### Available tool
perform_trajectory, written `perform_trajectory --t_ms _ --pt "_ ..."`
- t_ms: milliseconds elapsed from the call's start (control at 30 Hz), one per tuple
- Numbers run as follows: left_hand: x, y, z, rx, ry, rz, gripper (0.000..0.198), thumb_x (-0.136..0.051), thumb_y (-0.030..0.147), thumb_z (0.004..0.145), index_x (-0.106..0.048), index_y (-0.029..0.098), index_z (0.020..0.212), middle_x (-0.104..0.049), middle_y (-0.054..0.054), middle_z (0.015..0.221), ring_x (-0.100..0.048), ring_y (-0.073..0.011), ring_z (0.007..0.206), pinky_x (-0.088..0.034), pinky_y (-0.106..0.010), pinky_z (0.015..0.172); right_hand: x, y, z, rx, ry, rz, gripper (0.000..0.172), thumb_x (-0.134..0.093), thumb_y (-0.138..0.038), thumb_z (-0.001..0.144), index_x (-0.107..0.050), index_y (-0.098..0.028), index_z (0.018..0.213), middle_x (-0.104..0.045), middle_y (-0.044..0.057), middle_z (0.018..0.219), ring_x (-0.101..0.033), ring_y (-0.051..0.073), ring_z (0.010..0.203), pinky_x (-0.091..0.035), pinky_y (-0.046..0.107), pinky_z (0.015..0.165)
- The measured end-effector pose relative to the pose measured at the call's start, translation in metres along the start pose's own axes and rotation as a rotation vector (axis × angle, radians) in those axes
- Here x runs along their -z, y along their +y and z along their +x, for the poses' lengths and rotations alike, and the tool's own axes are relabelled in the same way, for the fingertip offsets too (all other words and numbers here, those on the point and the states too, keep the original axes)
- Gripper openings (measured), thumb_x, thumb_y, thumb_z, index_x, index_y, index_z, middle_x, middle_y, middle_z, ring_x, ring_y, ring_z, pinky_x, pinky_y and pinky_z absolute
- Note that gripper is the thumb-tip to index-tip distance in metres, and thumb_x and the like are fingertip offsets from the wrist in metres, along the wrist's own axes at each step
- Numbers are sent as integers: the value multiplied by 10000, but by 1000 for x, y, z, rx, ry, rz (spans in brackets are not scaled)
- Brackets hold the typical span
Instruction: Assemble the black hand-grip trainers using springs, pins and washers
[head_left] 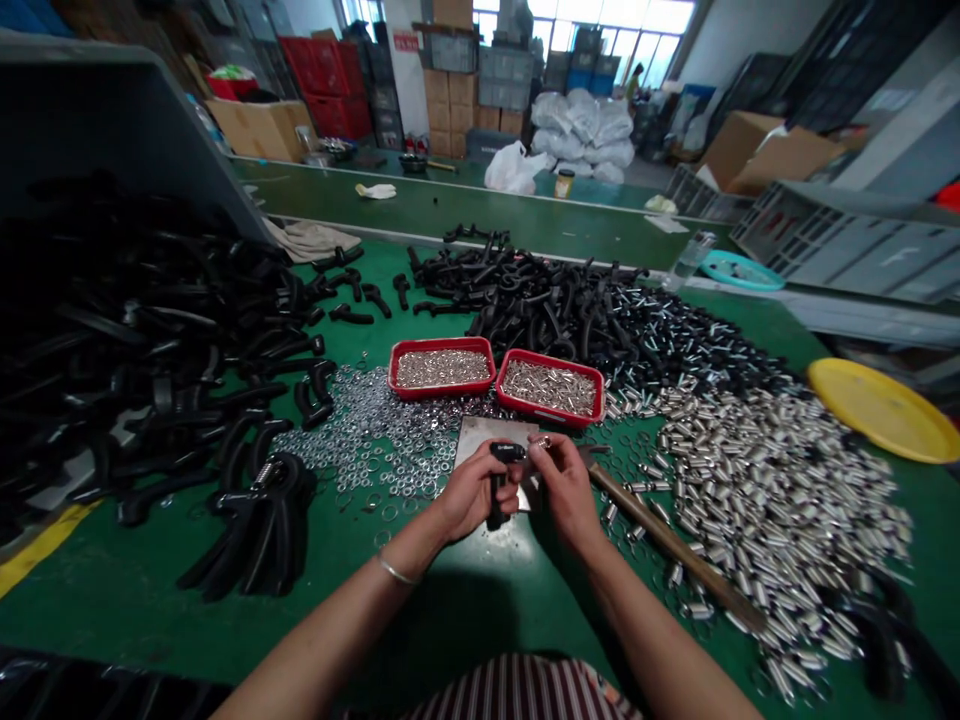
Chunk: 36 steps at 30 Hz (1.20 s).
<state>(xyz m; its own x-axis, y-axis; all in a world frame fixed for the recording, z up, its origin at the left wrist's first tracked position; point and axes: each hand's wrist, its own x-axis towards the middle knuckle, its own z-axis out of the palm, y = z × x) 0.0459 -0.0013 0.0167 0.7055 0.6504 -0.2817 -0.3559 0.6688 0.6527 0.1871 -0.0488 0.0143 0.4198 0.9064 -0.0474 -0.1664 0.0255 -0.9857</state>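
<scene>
One black handle-shaped part (508,453) in your left hand (478,492), fingers curled snugly round it, its stem pointing down out of the fist. Your right hand (568,492) faces it: thumb and fingertips narrow, pinching a small shiny metal piece (542,442). Looks like a coil spring, though the fingers cover much of it; cannot tell whether it touches the black part. A bracelet (395,572) circles your left wrist.

Both hands are above a flat metal plate (474,434) on the green table (112,615). Just beyond the plate, two trays side by side: the left red tray (444,393) and the right red tray (553,416), each filled with small metal bits.

To your right, a hammer (679,545) lies aslant, wooden handle toward you, against a broad heap of silvery springs (780,500). Past that, a yellow lid (885,410).

Left of the plate, a scatter of small nuts and rings (382,430). Nearer you on that side, a cluster of black parts (262,525), one spring showing at its top. Farther left, a large black heap (187,300) spills from a tipped grey bin (82,110).
</scene>
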Motion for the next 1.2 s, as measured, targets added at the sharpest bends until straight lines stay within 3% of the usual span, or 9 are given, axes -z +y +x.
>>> perform_trajectory --t_ms 300,433,567,633,800,900,1000,1100,1200 --pt "-6 -6 -9 215 -301 274 395 -499 555 936 -422 236 1156 -607 27 671 -259 -31 333 -286 -147 336 3 -9 7 -85 -209 118 229 -752 -441 793 -659 -253 885 -648 -1 998 -609 153 811 -526 263 733" --pt "0 8 -2 -19 -76 311 263 -610 403 880 -495 202 1006 -646 1 688 -402 -52 388 -353 -160 397 34 -16 20 77 -287 -233 217 -640 -459 888 -688 -256 951 -664 29 993 -612 208 919 -490 341 863" --pt "12 42 2 -268 198 176 222 -621 355 856 -511 196 965 -681 -28 876 -593 -104 659 -487 -211 609 107 -15 50 383 -52 -1067 203 -538 -335 954 -691 -207 921 -643 100 972 -544 265 960 -421 396 894" --pt "17 53 5 -254 229 234 247 -635 370 856 -525 192 987 -689 -41 923 -599 -108 682 -481 -212 617 137 -13 68 400 -104 -1413 214 -506 -269 962 -702 -187 934 -652 124 948 -520 276 936 -402 393 863" --pt "18 42 20 -267 271 455 267 -670 390 841 -525 170 883 -688 -31 791 -471 -53 512 -335 -153 487 162 -22 99 402 -300 -1584 166 -573 -209 910 -684 -181 791 -661 125 845 -515 273 884 -386 368 797" --pt "14 31 28 -338 393 539 300 -624 457 869 -538 171 893 -661 -15 706 -425 -59 462 -273 -163 438 148 -31 96 442 -274 -1480 174 -564 -221 909 -651 -177 765 -655 143 877 -535 280 898 -405 385 805" --pt "6 28 30 -426 385 646 318 -545 497 920 -564 183 959 -689 -35 822 -540 -101 577 -409 -199 525 112 -37 67 352 -76 -970 148 -570 -328 929 -636 -196 914 -667 102 924 -588 246 857 -462 396 814" --pt "-4 26 26 -535 298 799 296 -481 470 967 -598 198 982 -683 -53 984 -623 -164 884 -494 -281 801 57 -34 31 -18 -157 -212 332 -655 -426 892 -599 -229 1152 -701 56 990 -656 189 789 -542 356 744" --pt "-7 22 22 -597 293 934 235 -462 410 989 -577 209 1030 -648 -50 1028 -595 -179 992 -437 -320 938 13 -24 13 -327 -282 234 339 -758 -405 822 -666 -158 1037 -717 59 899 -659 130 689 -569 274 676"
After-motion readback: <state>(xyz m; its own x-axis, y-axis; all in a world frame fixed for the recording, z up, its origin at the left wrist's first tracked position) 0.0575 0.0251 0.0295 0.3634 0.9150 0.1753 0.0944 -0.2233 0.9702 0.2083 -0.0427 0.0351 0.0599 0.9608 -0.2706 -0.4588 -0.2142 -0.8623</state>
